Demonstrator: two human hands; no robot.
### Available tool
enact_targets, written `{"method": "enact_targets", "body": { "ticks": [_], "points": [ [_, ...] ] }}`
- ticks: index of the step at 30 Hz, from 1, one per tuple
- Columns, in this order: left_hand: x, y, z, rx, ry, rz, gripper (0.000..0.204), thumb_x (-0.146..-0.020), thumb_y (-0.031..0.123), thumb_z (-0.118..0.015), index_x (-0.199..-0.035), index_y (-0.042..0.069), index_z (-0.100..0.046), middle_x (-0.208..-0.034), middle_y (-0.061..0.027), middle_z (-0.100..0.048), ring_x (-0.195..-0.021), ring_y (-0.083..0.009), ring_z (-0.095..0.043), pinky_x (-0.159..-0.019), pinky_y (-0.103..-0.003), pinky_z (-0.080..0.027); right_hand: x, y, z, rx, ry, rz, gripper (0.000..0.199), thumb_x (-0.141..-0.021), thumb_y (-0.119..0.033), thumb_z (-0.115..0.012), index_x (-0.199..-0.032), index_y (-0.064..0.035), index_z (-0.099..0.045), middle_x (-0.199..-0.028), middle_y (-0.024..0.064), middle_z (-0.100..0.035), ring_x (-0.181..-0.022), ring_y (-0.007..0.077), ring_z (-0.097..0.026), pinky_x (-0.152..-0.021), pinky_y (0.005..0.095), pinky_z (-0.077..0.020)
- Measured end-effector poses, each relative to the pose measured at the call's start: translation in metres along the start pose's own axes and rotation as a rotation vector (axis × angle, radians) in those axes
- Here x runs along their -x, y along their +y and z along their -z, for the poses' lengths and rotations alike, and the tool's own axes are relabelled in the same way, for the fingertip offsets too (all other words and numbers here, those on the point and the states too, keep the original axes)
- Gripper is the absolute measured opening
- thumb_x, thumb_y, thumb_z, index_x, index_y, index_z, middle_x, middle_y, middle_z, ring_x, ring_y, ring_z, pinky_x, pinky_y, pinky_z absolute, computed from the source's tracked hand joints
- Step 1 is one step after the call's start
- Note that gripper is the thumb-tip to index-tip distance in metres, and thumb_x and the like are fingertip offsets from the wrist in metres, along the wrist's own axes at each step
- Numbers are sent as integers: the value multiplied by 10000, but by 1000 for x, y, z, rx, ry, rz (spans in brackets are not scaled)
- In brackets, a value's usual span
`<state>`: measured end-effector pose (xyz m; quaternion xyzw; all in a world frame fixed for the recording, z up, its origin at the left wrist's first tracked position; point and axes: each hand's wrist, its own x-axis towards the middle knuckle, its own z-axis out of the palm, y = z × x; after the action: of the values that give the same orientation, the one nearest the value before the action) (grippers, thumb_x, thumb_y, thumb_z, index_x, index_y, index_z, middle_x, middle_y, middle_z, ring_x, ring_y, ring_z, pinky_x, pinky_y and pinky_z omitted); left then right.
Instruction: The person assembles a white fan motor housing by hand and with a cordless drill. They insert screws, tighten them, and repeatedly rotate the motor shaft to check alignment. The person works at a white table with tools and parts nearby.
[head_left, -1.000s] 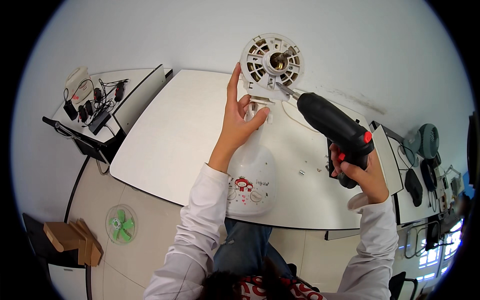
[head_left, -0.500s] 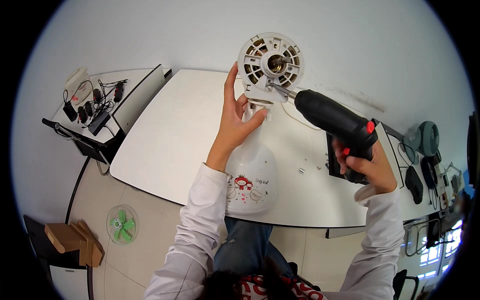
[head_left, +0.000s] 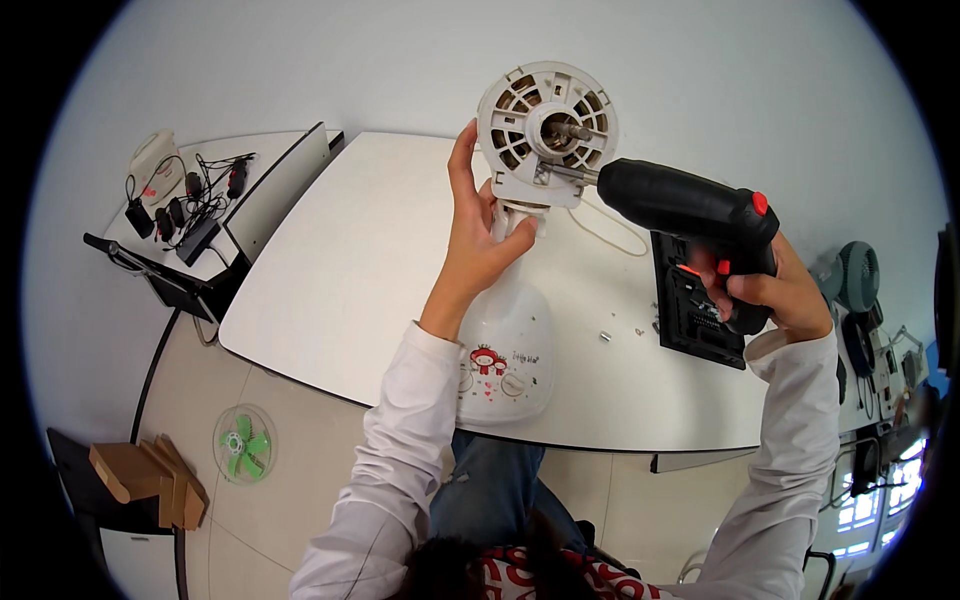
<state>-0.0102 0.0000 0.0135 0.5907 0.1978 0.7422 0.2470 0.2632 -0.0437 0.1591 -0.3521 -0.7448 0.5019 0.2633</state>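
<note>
A white electric fan [head_left: 505, 340] stands on the table, its round slotted motor housing [head_left: 508, 128] bare, with a metal shaft sticking out of the middle. My left hand [head_left: 474, 235] is closed around the fan's neck, just below the housing, thumb in front and fingers behind. In my right hand [head_left: 783, 292] is a black cordless screwdriver [head_left: 680, 205] with red buttons, gripped by its handle. Its bit reaches left to the lower part of the housing, beneath the shaft. Whether the bit sits in a screw I cannot tell.
On the white table [head_left: 340, 270] lie small metal parts [head_left: 605, 337] and an open black tool case [head_left: 690, 310] at the right. A side desk [head_left: 275, 165] at left carries cables. Cardboard boxes [head_left: 150, 480] and a green fan blade [head_left: 243, 447] are on the floor.
My right hand has moved right and slightly up, and the screwdriver now lies more level. The fan's motor housing has shifted slightly right. More of the black tool case shows.
</note>
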Motion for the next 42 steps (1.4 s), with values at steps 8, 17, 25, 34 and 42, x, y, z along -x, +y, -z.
{"method": "enact_targets", "body": {
  "ticks": [8, 17, 25, 34, 42],
  "points": [
    [-9, 16, -32, 81, 238, 14, 762, -883, 436, -471, -1493, 105, -157, -1460, -131, -293, -1340, -249, -328, -1070, -394, -324, 2, 1, 0, -4, 2, 4, 529, -669, -104, -603, -1177, 10, -514, -925, 88, -589, -630, 132, -550, -572, 268, -492],
    [-17, -2, -54, -100, 504, -91, 536, -978, 275, -440, -1444, 33, -332, -1411, -173, -382, -1284, -278, -395, -1068, -392, -299, 4, 6, 3, -49, 11, 9, 510, -665, -99, -580, -1159, 13, -518, -906, 86, -581, -628, 130, -540, -569, 265, -481],
    [-19, -4, -53, -134, 550, -127, 492, -991, 247, -423, -1434, 41, -365, -1364, -167, -438, -1230, -245, -452, -1030, -353, -343, 4, 5, 5, -15, -12, 19, 480, -672, -111, -582, -1132, 16, -533, -888, 78, -580, -610, 122, -526, -569, 266, -475],
    [-19, -4, -54, -194, 564, -143, 491, -997, 259, -425, -1432, 39, -373, -1306, -147, -487, -1153, -212, -498, -992, -323, -366, 7, 0, 2, 88, -3, 47, 380, -688, -124, -608, -1036, 25, -575, -839, 60, -589, -586, 114, -529, -580, 255, -474],
    [-19, -1, -56, -302, 614, -154, 484, -1001, 255, -413, -1431, 37, -375, -1069, -97, -601, -850, -122, -532, -772, -247, -420, 22, -19, -30, 320, 74, 62, 249, -711, -95, -654, -929, 4, -582, -712, 35, -581, -609, 105, -540, -593, 254, -451]
  ]
}}
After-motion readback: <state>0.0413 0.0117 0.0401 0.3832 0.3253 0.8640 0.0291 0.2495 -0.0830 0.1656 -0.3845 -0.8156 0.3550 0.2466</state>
